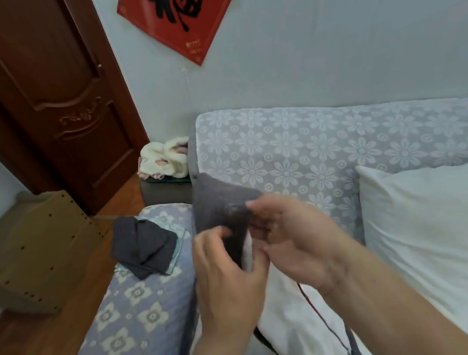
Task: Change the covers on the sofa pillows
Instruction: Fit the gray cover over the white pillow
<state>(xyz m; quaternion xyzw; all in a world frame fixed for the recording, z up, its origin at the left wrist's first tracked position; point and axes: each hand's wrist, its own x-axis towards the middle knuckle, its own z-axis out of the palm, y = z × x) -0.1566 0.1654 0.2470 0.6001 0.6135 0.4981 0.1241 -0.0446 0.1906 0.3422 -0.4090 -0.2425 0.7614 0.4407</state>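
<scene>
Dark grey fabric pillow cover (218,205): held upright over the sofa seat, pinched at its open edge by the left hand (225,268) and right hand (295,240), close together; white pillow insert (289,311) partly enclosed below. Bare white pillow (431,230) propped against floral-covered sofa back (296,147). Folded dark cloth (144,246) laid on the patterned seat (132,320). Red diamond wall hanging (182,14) marked "福". Brown cardboard box (31,250) on the floor; contents not visible.

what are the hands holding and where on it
Both the left hand and right hand pinch the dark grey pillow cover at its open edge, over a white pillow.
</scene>
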